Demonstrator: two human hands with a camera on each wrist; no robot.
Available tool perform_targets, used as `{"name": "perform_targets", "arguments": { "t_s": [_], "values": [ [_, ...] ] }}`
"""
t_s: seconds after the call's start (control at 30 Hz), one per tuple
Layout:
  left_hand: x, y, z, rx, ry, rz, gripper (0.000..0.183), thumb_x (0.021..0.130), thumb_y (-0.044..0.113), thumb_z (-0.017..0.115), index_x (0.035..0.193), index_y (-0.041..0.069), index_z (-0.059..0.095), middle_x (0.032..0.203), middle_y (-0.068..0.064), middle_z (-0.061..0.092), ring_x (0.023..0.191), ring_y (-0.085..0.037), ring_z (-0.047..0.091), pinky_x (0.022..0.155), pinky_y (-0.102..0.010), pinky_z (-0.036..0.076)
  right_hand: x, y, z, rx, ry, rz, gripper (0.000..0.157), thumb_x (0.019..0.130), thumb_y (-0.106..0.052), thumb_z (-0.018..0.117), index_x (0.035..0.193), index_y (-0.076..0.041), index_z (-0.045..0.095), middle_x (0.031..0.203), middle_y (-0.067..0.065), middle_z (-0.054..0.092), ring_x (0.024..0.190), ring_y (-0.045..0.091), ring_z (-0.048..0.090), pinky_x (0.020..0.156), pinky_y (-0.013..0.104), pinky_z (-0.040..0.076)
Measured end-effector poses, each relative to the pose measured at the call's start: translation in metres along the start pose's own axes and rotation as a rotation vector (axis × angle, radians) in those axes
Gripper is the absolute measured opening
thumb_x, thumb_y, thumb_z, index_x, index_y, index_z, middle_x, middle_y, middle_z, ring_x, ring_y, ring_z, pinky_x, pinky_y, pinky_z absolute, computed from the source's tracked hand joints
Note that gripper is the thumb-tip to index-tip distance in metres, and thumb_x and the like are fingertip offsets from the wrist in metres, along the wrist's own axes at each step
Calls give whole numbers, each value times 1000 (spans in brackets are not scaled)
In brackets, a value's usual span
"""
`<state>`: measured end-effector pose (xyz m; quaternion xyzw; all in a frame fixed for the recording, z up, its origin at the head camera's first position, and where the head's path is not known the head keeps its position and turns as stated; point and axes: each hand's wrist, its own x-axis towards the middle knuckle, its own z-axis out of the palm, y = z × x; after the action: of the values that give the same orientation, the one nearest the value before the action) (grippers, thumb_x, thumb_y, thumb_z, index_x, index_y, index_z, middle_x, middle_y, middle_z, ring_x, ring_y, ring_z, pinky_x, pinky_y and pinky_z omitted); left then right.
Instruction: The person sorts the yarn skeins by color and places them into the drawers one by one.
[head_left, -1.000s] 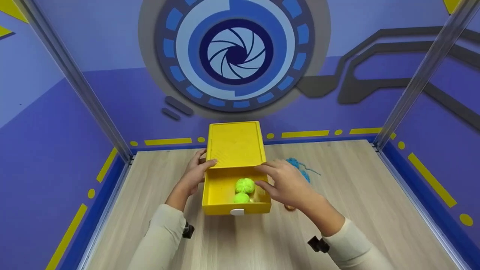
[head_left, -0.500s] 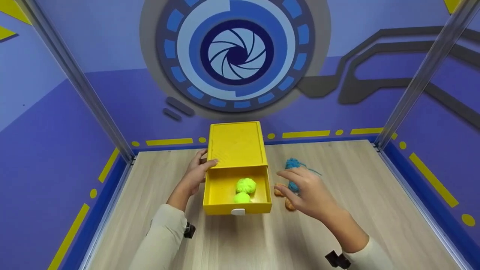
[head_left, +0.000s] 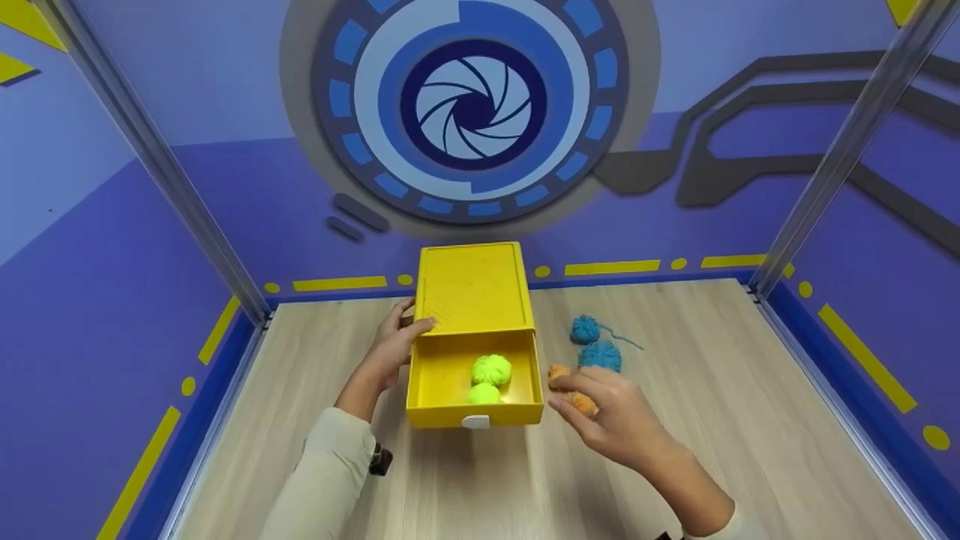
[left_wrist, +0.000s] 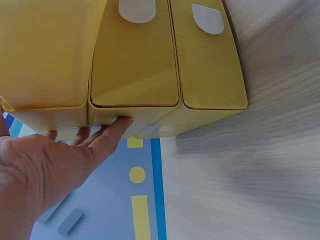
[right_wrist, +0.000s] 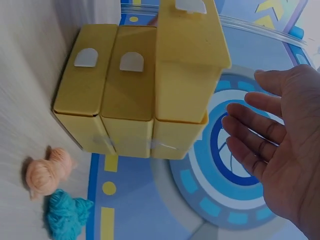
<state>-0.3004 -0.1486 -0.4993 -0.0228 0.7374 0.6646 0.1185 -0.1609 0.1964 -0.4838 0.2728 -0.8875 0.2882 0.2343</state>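
My left hand (head_left: 386, 351) steadies a yellow drawer box (head_left: 472, 289), fingers laid along its left side and thumb over the top edge. The top drawer (head_left: 442, 417) is pulled out, and two bright green yarn balls (head_left: 491, 370) lie inside it. Right of the box, my right hand (head_left: 622, 416) hovers over two orange yarn balls (head_left: 559, 375) with nothing in its grasp, partly covering them. From the right wrist view, that hand's fingers (right_wrist: 250, 127) are spread and relaxed, well away from the orange yarn balls (right_wrist: 44, 175).
Two blue yarn balls (head_left: 600, 355), one with a loose tail, lie behind the orange ones. Two lower drawers (right_wrist: 87, 70) with white tabs are closed. Printed blue walls (head_left: 337, 172) enclose the wooden tabletop (head_left: 750, 420) at the back and sides.
My right hand has left the open drawer, moved right and come down over the orange yarn balls, uncovering the blue ones. My left hand stays on the box.
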Motion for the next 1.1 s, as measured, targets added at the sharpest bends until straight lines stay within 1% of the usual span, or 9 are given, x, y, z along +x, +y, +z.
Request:
{"name": "perform_targets", "arguments": {
  "t_s": [0.1, 0.2, 0.3, 0.5, 0.6, 0.7, 0.77, 0.9, 1.1],
  "values": [
    [0, 0, -1, 1, 0, 2, 75, 100, 40, 70, 165, 28, 33, 159, -14, 50, 143, -36, 58, 114, -61, 52, -6, -3, 7, 24, -37, 37, 19, 93, -26, 84, 111, -21, 80, 102, -9, 79, 89, 4, 69, 79, 30, 64],
    [-1, 0, -1, 0, 5, 0, 76, 100, 40, 70, 165, 28, 33, 158, -14, 50, 142, -36, 58, 114, -61, 52, -10, -6, 16, 50, -59, 37, 21, 94, -25, 83, 113, -19, 80, 103, -7, 79, 87, 5, 69, 77, 28, 64],
    [-2, 1, -1, -6, 6, -6, 75, 100, 40, 70, 165, 28, 33, 158, -13, 50, 142, -35, 58, 114, -61, 53, -12, -10, 23, 61, -52, 28, 23, 94, -24, 83, 116, -17, 80, 102, -6, 80, 87, 5, 71, 76, 27, 64],
    [-2, 0, 0, -9, 0, -4, 76, 101, 39, 71, 165, 27, 32, 159, -14, 50, 143, -35, 58, 115, -61, 52, -14, -16, 34, 69, 52, 14, 26, 91, -17, 85, 116, -15, 78, 93, -4, 79, 77, 3, 68, 67, 18, 58],
    [-2, 0, 0, -8, -1, -1, 76, 100, 38, 71, 165, 26, 33, 158, -15, 50, 142, -36, 58, 113, -60, 54, -16, -20, 37, 79, 120, -46, 29, 88, -13, 87, 115, -13, 75, 92, -4, 79, 76, 2, 69, 67, 13, 57],
    [-1, 0, 0, -7, -1, 2, 76, 100, 38, 71, 165, 26, 33, 157, -15, 50, 141, -37, 59, 112, -59, 55, -17, -23, 41, 96, 145, -92, 27, 88, -11, 87, 110, -12, 72, 91, -6, 77, 77, 1, 69, 67, 13, 56],
    [0, 0, 0, -7, -1, 5, 76, 100, 38, 71, 165, 26, 34, 157, -16, 50, 141, -37, 59, 112, -59, 55, -17, -26, 43, 109, 129, -97, 23, 89, -12, 86, 108, -13, 72, 90, -8, 76, 78, 2, 69, 66, 16, 58],
    [-1, 0, 0, -7, -3, 7, 77, 100, 39, 71, 165, 25, 33, 158, -16, 50, 142, -37, 59, 113, -61, 54, -19, -30, 49, 119, 61, -55, 20, 92, -17, 85, 110, -15, 77, 94, -9, 80, 80, 1, 70, 70, 22, 62],
    [-1, 0, 0, -3, 0, 4, 78, 99, 39, 71, 166, 26, 33, 157, -15, 51, 141, -36, 58, 113, -61, 53, -19, -37, 63, 147, -34, 5, 24, 96, -22, 81, 119, -16, 78, 99, -8, 82, 83, -1, 72, 71, 22, 63]
  ]
}}
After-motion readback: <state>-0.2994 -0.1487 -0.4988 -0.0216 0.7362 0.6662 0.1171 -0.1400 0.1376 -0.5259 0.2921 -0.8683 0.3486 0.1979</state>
